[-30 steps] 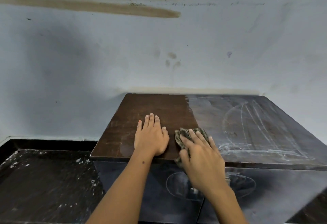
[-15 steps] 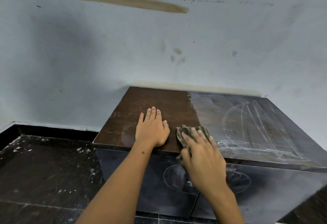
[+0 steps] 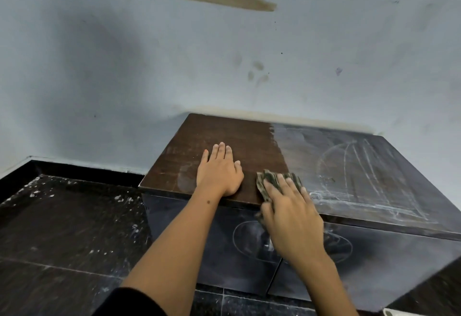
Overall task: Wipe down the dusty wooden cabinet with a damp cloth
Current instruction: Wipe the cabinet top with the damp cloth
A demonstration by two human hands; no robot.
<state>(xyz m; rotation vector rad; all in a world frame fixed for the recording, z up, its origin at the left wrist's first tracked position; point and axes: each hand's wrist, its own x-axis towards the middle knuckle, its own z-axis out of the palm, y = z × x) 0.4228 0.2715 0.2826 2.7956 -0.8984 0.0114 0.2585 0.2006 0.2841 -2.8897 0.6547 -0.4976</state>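
Little is changing over the last second: the right hand (image 3: 290, 212) is still pressing the cloth (image 3: 272, 181) flat under spread fingers at the cabinet (image 3: 224, 136) top's front edge, on the clean-dusty boundary. The left hand (image 3: 219, 171) is still lying flat, fingers straight. The left part is looking dark brown; the right is staying grey and streaked, so most wiping remains.

A low wooden cabinet (image 3: 224, 138) is being seen against the wall, its top dark brown and clean on the left part, grey with dust and chalky streaks on the right. A crumpled, dark mottled cloth (image 3: 270, 181) is lying at the top's front edge, on the boundary between both parts.
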